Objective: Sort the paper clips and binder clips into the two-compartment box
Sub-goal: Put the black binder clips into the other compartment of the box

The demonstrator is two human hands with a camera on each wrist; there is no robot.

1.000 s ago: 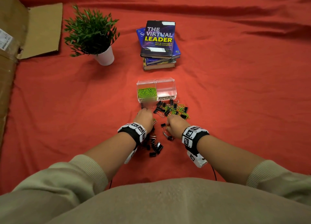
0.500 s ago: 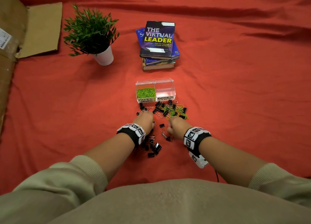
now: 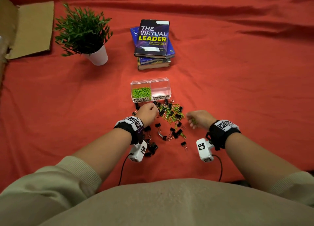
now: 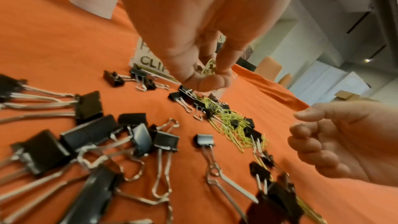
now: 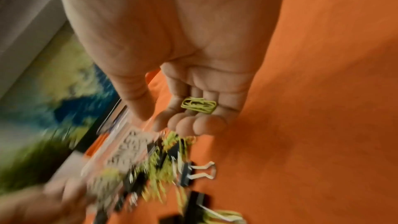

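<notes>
Red cloth covers the whole surface in the head view, with a potted plant, a stack of books and some cardboard at the far side. Nearer, the clear two-compartment box has green paper clips in its left half labelled PAPER CLIPS; I can't see anything in the BINDER CLIPS half. Just in front of it there's a mixed pile of binder clips and loose green clips. Left hand sits at the pile's left edge, right hand off to its right.

Left wrist view: the left hand's fingers are pinched together on a few yellow-green clips, right above the box label.

Right wrist view is pretty blurry, but the right hand's fingers are curled round a small bunch of green clips lying in the palm.
</notes>
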